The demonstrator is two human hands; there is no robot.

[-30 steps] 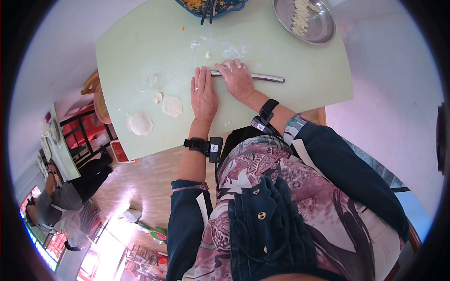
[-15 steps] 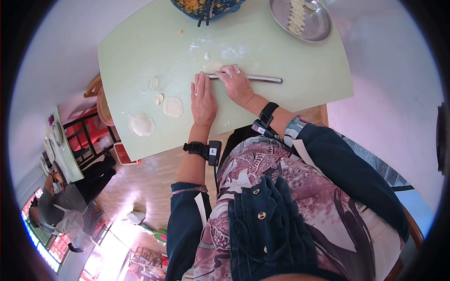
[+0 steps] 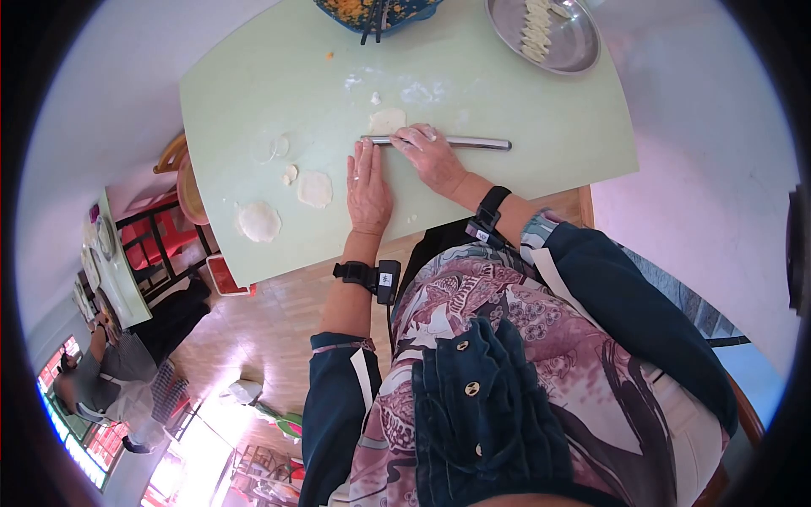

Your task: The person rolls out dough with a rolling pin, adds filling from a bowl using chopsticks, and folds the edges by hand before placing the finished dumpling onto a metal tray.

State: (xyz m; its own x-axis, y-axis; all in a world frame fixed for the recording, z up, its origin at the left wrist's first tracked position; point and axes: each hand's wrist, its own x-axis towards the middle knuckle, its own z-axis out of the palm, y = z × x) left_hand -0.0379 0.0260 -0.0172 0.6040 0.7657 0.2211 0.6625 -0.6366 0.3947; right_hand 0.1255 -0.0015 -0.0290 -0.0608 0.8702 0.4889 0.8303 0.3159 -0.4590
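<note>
From the head view, both hands lie flat with fingers spread, gripping nothing: the left hand and right hand press a metal rolling pin. A dough piece sits just past it at 12 o'clock, not yet thin. Two rolled rounds lie at 9 o'clock on the green surface, and folded dumplings fill the tray at 1 o'clock.
</note>
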